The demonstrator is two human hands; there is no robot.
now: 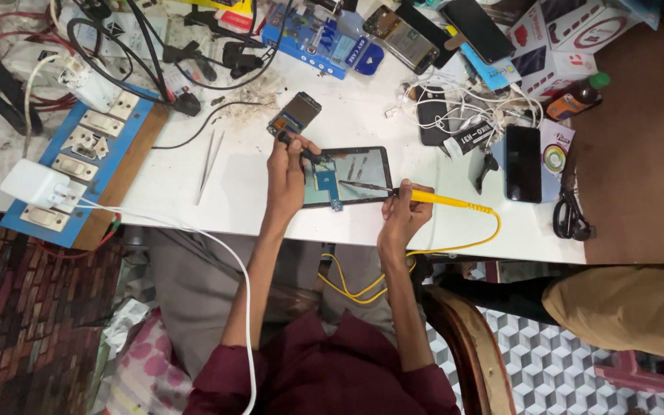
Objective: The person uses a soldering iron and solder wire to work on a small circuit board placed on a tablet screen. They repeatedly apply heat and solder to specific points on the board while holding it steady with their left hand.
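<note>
Yellow-handled soldering iron (pixel 424 197), gripped in my right hand (pixel 403 215), touches the opened tablet (pixel 347 177) near the worktop's front edge; my left hand (pixel 286 173) pinches, apparently, a small tool. Work unfinished.

White table (pixel 363 115) bears tablet (pixel 355 174), tweezers (pixel 209 164), phones (pixel 522 163)
</note>
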